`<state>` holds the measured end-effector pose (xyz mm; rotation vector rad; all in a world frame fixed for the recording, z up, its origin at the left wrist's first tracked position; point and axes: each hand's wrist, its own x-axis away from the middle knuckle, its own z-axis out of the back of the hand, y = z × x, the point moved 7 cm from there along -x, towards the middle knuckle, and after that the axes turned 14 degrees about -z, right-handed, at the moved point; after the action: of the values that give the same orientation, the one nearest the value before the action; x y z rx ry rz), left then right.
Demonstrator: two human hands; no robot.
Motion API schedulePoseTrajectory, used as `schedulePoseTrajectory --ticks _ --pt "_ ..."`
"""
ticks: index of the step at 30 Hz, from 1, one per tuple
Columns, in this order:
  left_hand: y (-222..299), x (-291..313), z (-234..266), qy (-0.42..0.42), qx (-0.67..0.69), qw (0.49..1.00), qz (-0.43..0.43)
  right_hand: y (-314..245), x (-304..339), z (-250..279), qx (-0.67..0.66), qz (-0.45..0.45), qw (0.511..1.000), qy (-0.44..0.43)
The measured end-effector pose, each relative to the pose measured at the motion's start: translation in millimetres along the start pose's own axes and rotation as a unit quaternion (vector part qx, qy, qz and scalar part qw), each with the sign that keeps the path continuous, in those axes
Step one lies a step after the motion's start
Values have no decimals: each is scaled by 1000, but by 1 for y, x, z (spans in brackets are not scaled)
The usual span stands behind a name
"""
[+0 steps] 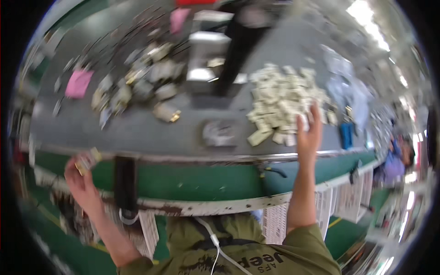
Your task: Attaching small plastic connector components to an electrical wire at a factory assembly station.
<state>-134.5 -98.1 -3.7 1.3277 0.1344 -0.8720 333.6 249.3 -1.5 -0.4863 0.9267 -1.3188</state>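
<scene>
Low at the left, in front of the bench edge, my left hand (83, 189) pinches a small metal part (88, 160) with yellowish ends; blur hides its exact kind. My right hand (309, 137) reaches over the bench with its fingers apart, at the near right side of a heap of small cream-coloured blocks (279, 98). No block shows in that hand. Whether its fingertips touch the heap, I cannot tell. Left of the heap, near the bench edge, lies a grey block-shaped thing (220, 134). Farther left is a loose pile of silvery and yellowish metal parts (156, 71).
A dark upright fixture with a shiny box (208, 50) stands mid-bench. Pink pieces (79, 84) lie left. Clear plastic bags (341, 85) and a blue-handled tool (347, 135) are at the right. Pliers (273, 173) rest by the front edge. Another person (395, 160) is far right.
</scene>
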Motion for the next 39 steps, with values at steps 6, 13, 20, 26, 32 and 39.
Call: schedulePoseTrajectory --ticks 6,13,20,26,32,39 --pt "-178 70 201 295 -6 949 108 -3 44 0 -199 -40 979 -30" --pt "-285 323 241 444 96 802 387 -13 56 -20 -163 -33 983 -82" --pt "-323 323 240 414 257 722 492 -22 62 -28 -143 -20 984 -105" --pt "-242 151 226 328 -109 891 293 -16 65 -22 -148 -34 983 -105" --pt "-5 -50 11 37 -103 991 -72 -36 71 -30 -211 -19 970 -118" --pt "27 -90 -165 -189 -266 925 -197 -69 94 -51 -220 26 953 -205"
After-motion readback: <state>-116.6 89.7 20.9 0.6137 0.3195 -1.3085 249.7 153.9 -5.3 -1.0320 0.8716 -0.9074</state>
